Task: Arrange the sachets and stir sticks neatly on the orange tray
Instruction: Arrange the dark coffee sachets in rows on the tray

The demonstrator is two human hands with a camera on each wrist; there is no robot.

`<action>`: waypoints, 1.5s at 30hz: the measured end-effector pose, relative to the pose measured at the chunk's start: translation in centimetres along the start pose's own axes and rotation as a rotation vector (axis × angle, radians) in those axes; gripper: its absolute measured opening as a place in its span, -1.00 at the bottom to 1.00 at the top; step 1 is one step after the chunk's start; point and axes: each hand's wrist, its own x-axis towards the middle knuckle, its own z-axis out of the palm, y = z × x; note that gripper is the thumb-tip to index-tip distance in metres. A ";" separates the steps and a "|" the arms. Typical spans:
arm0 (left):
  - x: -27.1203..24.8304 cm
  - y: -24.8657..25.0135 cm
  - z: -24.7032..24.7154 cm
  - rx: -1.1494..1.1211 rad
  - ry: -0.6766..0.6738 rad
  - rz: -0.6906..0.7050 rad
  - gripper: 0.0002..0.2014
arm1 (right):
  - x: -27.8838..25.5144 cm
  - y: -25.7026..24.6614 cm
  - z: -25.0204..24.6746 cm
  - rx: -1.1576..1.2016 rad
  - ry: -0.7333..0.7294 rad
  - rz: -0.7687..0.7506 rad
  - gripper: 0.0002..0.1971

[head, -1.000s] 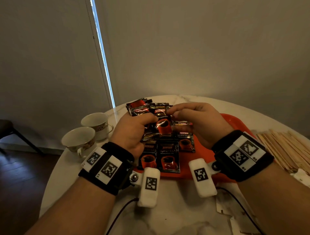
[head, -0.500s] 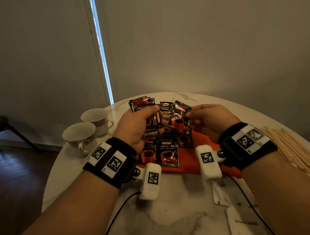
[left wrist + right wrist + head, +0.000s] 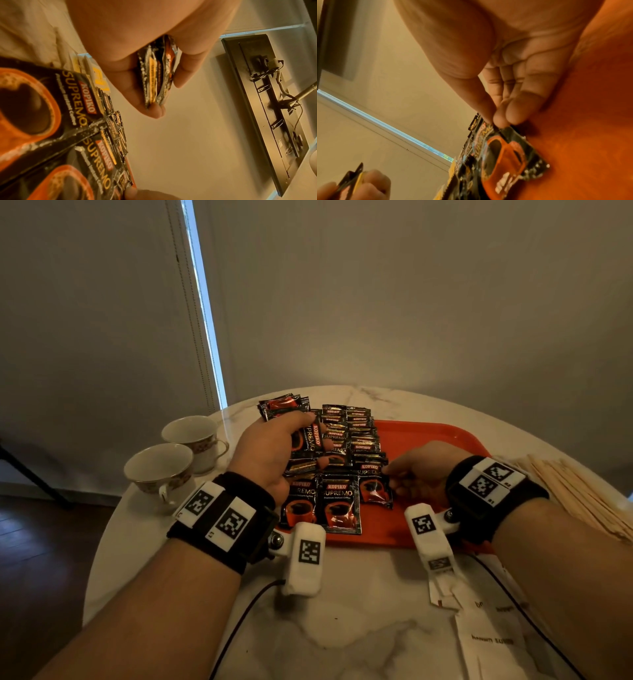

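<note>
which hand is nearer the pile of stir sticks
Right. The right hand is on the orange tray, pinching a sachet, just left of the stir sticks. The left hand holds a sachet stack across the tray, farther away.

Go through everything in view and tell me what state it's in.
Left hand: grips a stack of sachets.
Right hand: pinches one sachet lying on the tray.
Orange tray: sachets overlapping in rows, right part bare.
Stir sticks: piled off the tray.
Two cups: upright.
</note>
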 end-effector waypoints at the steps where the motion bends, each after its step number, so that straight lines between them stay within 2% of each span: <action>1: 0.0 0.0 0.0 -0.002 0.000 0.001 -0.86 | 0.0 0.0 0.1 -0.003 0.001 -0.001 -0.93; 7: -0.1 0.1 0.1 -0.010 -0.014 -0.004 -0.89 | -0.1 -0.2 0.2 -0.011 -0.009 -0.014 -0.96; 10: -0.3 0.1 0.2 -0.015 -0.065 -0.031 -0.86 | -0.3 -0.1 0.1 0.006 -0.010 -0.030 -0.94; 14: -0.8 0.0 0.4 0.002 -0.152 -0.066 -0.79 | -1.1 -0.3 0.0 0.150 0.040 -0.182 -0.94; 16: -0.8 -0.2 0.6 0.038 -0.180 -0.083 -0.82 | -2.0 -0.5 0.1 0.267 -0.058 -0.257 -0.87; 19: -0.7 -0.7 0.6 0.119 -0.209 -0.064 -0.78 | -3.3 -0.5 0.7 0.220 -0.298 -0.326 -0.58; 22: -0.7 -1.0 0.6 0.155 -0.249 -0.051 -0.70 | -3.9 0.0 1.6 0.162 -0.359 -0.409 -0.50; 26: -0.6 -0.9 0.6 0.111 -0.235 -0.083 -0.75 | -3.3 0.5 1.4 0.290 -0.329 -0.413 -0.61; 30: -0.5 -1.2 0.7 0.139 -0.270 -0.063 -0.67 | -2.8 0.3 0.7 0.528 -0.239 -0.410 -0.71; 33: -0.6 -1.7 0.9 0.161 -0.274 -0.062 -0.70 | -2.8 0.4 0.8 0.675 -0.222 -0.448 -0.84; 36: -0.8 -1.7 1.1 0.169 -0.246 -0.062 -0.71 | -3.2 0.6 1.2 0.661 -0.251 -0.454 -0.85; 39: -0.8 -1.5 1.1 0.161 -0.214 -0.054 -0.78 | -2.7 0.5 0.6 0.651 -0.114 -0.461 -0.81; 41: -0.7 -1.2 1.0 0.144 -0.157 -0.052 -0.81 | -2.2 0.7 -0.1 0.640 -0.020 -0.408 -0.83; 45: -0.6 -0.7 0.7 0.111 -0.091 -0.051 -0.82 | -1.7 1.6 -1.0 0.516 -0.011 -0.227 -0.88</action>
